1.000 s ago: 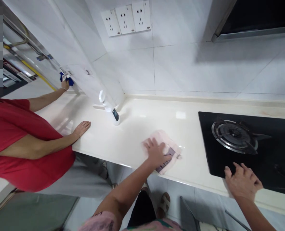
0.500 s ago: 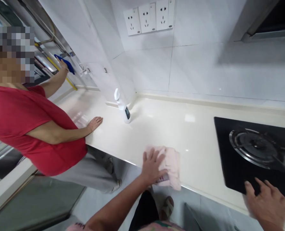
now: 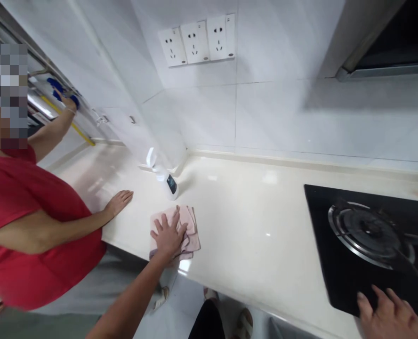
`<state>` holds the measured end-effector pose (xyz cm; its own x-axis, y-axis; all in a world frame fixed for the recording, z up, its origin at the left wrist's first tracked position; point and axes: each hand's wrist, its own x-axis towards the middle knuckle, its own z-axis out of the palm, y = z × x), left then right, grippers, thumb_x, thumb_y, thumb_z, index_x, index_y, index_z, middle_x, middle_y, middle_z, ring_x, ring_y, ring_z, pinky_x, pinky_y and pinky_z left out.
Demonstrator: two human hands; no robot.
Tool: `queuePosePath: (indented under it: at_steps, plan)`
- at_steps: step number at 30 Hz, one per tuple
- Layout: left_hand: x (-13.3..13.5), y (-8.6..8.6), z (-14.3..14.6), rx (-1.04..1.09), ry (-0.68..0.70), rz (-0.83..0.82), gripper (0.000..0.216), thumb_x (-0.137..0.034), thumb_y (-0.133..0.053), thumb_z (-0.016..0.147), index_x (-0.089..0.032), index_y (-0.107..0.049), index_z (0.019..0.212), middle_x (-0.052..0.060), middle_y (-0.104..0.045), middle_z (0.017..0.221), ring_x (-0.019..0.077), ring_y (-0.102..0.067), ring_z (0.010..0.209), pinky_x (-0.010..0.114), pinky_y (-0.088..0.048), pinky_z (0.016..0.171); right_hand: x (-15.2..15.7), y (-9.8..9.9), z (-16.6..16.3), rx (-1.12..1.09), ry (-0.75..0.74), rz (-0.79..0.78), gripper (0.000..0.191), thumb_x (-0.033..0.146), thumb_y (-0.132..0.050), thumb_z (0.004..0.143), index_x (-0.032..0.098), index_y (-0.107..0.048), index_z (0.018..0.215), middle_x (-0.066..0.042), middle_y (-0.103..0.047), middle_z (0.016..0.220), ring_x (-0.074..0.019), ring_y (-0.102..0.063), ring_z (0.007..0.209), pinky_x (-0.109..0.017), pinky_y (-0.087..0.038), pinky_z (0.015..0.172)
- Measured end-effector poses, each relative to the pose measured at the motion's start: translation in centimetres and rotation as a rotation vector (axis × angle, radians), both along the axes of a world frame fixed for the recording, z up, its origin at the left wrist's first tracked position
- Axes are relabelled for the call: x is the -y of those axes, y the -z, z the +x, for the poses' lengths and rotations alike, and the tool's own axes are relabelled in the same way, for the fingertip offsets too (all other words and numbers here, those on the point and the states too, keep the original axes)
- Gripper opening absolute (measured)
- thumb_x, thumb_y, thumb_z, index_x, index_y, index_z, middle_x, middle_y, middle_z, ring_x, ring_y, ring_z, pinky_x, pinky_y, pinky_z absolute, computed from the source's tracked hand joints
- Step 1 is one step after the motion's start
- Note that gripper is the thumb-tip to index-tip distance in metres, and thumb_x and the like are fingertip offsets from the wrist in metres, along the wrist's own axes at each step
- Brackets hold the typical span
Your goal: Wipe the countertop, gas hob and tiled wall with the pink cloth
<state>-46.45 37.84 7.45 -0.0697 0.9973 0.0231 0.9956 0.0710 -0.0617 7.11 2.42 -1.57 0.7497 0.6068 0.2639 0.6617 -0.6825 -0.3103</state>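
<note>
My left hand (image 3: 168,238) lies flat with its fingers spread on a folded pink cloth (image 3: 191,226), pressing it against the cream countertop (image 3: 244,230) near the front edge. Just beyond the cloth stands an upright white spray bottle (image 3: 167,183) with a dark label. At the lower right, my right hand (image 3: 389,313) rests on the near edge of the black gas cooktop (image 3: 350,282). Its fingers are apart and it holds nothing.
A person in a red top (image 3: 53,202) stands at the left, one hand (image 3: 120,202) on the counter, the other holding a blue cloth (image 3: 55,85) by the wall pipes. Wall sockets (image 3: 195,42) are above the counter. A round burner (image 3: 369,230) sits on the cooktop.
My left hand has slid the pink cloth leftward along the counter, close to the spray bottle. My right hand stays at the cooktop. The other person's blue cloth has shifted; the view has turned slightly.
</note>
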Motion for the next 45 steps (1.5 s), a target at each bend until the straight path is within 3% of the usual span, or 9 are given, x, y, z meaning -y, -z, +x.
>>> queuePosePath:
  at_steps: [5,8,16,22,26,34,40,42,45]
  plan:
    - [-7.2,-0.8,9.6,0.102,0.12,-0.047,0.083,-0.079,-0.045,0.095,-0.035,-0.04,0.165,0.017,-0.022,0.178,0.0555,-0.016,0.159,0.081,-0.021,0.118,-0.6,-0.6,-1.1,0.097,0.031,0.012,0.074,0.067,-0.027,0.093,0.024,-0.062,0.141,-0.023,-0.06,0.145,-0.0473,-0.045,0.143,-0.072,-0.033,0.109]
    - [-8.4,-0.6,16.7,0.151,0.313,-0.105,0.089,-0.085,-0.047,0.091,-0.036,-0.04,0.165,0.015,-0.015,0.18,0.0555,-0.009,0.161,0.08,-0.013,0.121,-0.9,-1.0,-1.3,0.133,0.036,-0.025,0.07,0.063,-0.027,0.096,0.02,-0.064,0.135,-0.023,-0.061,0.144,-0.0453,-0.047,0.142,-0.068,-0.034,0.11]
    - [-0.7,1.2,35.9,0.278,0.874,-0.292,0.092,-0.09,-0.047,0.086,-0.04,-0.044,0.163,0.007,-0.014,0.181,0.0513,0.006,0.163,0.079,0.004,0.124,-1.6,-1.4,-1.6,0.205,0.027,-0.072,0.059,0.052,-0.031,0.102,0.014,-0.063,0.134,-0.021,-0.058,0.148,-0.0387,-0.045,0.143,-0.06,-0.032,0.113]
    - [1.7,0.9,44.2,0.361,0.884,-0.372,0.078,-0.073,-0.051,0.093,-0.037,-0.046,0.162,0.002,-0.018,0.18,0.047,0.006,0.164,0.077,0.008,0.126,-1.9,-1.9,-1.7,0.188,0.034,-0.091,0.053,0.048,-0.038,0.103,0.013,-0.062,0.134,-0.02,-0.058,0.148,-0.0361,-0.043,0.143,-0.057,-0.03,0.116]
    - [5.9,2.3,41.8,0.496,1.053,-0.372,0.072,-0.062,-0.061,0.091,-0.033,-0.053,0.157,0.004,-0.018,0.18,0.0472,0.004,0.164,0.077,0.01,0.125,-2.1,-2.2,-1.6,0.157,0.039,-0.084,0.051,0.047,-0.041,0.103,0.012,-0.062,0.135,-0.021,-0.057,0.149,-0.036,-0.041,0.144,-0.057,-0.028,0.116]
    - [18.3,3.4,27.8,0.52,1.455,-0.402,0.074,-0.069,-0.06,0.093,-0.04,-0.048,0.16,0.005,-0.008,0.181,0.0457,0.0,0.165,0.075,0.002,0.127,-1.9,-2.6,-1.6,0.104,0.042,-0.043,0.052,0.046,-0.04,0.102,0.013,-0.063,0.135,-0.021,-0.057,0.147,-0.0364,-0.04,0.142,-0.057,-0.027,0.114]
    - [17.8,2.4,22.2,0.523,1.452,-0.443,0.099,-0.08,-0.059,0.09,-0.035,-0.022,0.171,0.01,-0.016,0.18,0.0424,-0.008,0.165,0.07,-0.009,0.129,-2.3,-3.9,-3.5,0.138,0.119,0.159,0.053,0.053,-0.042,0.099,0.016,-0.069,0.128,-0.023,-0.052,0.148,-0.0434,-0.043,0.138,-0.064,-0.033,0.108]
    - [16.4,2.6,20.0,0.549,1.373,-0.408,0.107,-0.079,-0.059,0.091,-0.03,-0.013,0.173,0.014,-0.021,0.178,0.0383,-0.017,0.165,0.062,-0.018,0.131,-3.1,-4.5,-7.1,0.088,0.012,0.232,0.056,0.055,-0.042,0.1,0.014,-0.068,0.13,-0.025,-0.056,0.142,-0.0435,-0.049,0.132,-0.064,-0.037,0.107]
    - [13.2,3.0,14.4,0.513,1.117,-0.24,0.079,-0.06,-0.055,0.102,-0.027,-0.03,0.169,0.014,-0.034,0.174,0.0335,-0.025,0.163,0.056,-0.024,0.13,-4.3,-4.7,-15.0,-0.068,-0.27,0.198,0.054,0.053,-0.04,0.103,0.019,-0.065,0.137,-0.021,-0.062,0.133,-0.042,-0.054,0.125,-0.064,-0.041,0.106]
